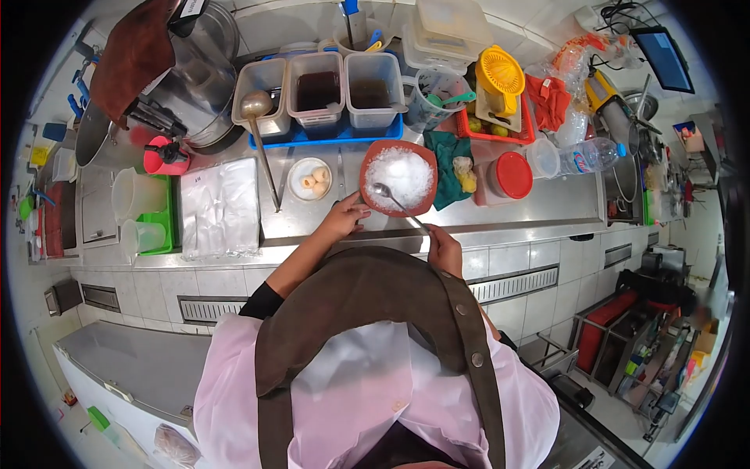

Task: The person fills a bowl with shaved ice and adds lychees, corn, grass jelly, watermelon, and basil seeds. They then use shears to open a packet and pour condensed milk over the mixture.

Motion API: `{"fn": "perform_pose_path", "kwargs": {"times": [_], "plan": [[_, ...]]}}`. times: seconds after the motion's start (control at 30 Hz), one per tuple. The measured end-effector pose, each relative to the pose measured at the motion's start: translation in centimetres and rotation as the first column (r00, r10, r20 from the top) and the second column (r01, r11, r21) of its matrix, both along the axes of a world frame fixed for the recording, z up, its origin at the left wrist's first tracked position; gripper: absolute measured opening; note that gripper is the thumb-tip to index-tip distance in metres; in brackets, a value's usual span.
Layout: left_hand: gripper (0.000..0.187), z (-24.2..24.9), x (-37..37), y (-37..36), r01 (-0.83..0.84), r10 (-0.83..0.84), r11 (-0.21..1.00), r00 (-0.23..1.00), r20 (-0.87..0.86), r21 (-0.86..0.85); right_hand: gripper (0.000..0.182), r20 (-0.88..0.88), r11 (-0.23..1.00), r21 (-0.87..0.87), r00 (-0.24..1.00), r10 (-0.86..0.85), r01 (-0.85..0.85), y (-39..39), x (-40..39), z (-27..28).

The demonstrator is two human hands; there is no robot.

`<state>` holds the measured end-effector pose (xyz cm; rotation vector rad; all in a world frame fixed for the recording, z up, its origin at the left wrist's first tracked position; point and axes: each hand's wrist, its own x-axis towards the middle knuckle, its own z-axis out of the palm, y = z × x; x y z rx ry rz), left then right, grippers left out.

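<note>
A square reddish-brown bowl (430,198) heaped with white shaved ice (403,173) sits near the counter's front edge. My left hand (344,218) grips its lower left rim, fingers curled. In my right hand (444,252) is the handle of a metal spoon (401,205), whose head rests in the ice. Left of the bowl stands a small white dish (295,189) holding several pale round fruits (316,183). A dark green cloth (447,159) with a yellowish wad lies just right of the bowl.
Behind are tubs of dark liquid (316,117) on a blue tray and a long ladle (266,152). Rightward stand a red-lidded container (513,175), a water bottle (590,158) and a yellow juicer (500,70). Clear plastic bags (219,207) lie left.
</note>
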<state>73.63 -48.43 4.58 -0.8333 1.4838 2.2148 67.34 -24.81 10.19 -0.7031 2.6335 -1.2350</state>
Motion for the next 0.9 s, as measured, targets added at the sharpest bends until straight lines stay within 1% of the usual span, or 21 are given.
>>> {"fn": "perform_pose_path", "kwargs": {"times": [0.03,0.13,0.23,0.33,0.43,0.53,0.63,0.73,0.77,0.87,0.9], "plan": [[0.059,0.3,0.0,0.0,-0.008,0.008,1.000,1.000,0.000,0.008,0.019,0.074,0.999,-0.013,0.997,-0.034,0.035,0.0,0.2,0.2],[0.056,2.5,0.2,0.3,-0.036,0.036,0.999,0.999,0.011,0.016,0.019,0.226,0.999,-0.012,0.973,-0.043,0.047,-0.5,0.8,1.1],[0.055,2.8,0.2,0.4,-0.025,0.025,1.000,1.000,0.010,0.016,0.019,0.197,0.998,0.026,0.978,-0.069,0.065,-0.1,1.0,-0.4],[0.054,3.7,0.2,0.6,-0.016,0.016,1.000,1.000,0.000,0.016,0.019,0.208,0.997,-0.055,0.977,-0.043,0.056,0.6,1.1,-0.8],[0.053,3.4,0.3,0.5,0.013,-0.013,1.000,1.000,-0.004,0.011,0.020,0.120,0.999,-0.029,0.992,-0.033,0.037,1.9,1.4,-1.7],[0.053,3.4,0.5,0.7,-0.017,0.017,1.000,1.000,-0.024,0.023,0.020,0.220,0.999,-0.025,0.975,-0.017,0.023,2.6,1.6,-0.2],[0.052,3.4,0.4,0.7,-0.008,0.008,1.000,1.000,-0.010,0.008,0.020,0.108,0.997,0.081,0.994,-0.017,0.008,3.6,1.4,-0.3],[0.050,2.4,0.5,0.6,-0.033,0.033,0.999,0.999,-0.009,0.030,0.022,0.029,0.999,0.033,0.999,0.040,-0.041,4.5,0.7,0.5],[0.050,2.1,0.6,0.5,-0.039,0.039,0.999,0.999,-0.002,0.034,0.024,-0.031,0.989,0.107,0.994,0.103,-0.099,4.7,0.4,0.6],[0.049,1.8,0.4,0.8,-0.048,0.048,0.998,0.999,0.001,0.048,0.024,-0.126,0.987,0.151,0.989,0.080,-0.060,4.9,-0.6,1.2],[0.049,2.0,0.5,0.9,-0.049,0.049,0.998,0.999,0.000,0.047,0.024,-0.159,0.990,0.114,0.982,0.103,-0.085,4.9,-0.9,1.4]]}}
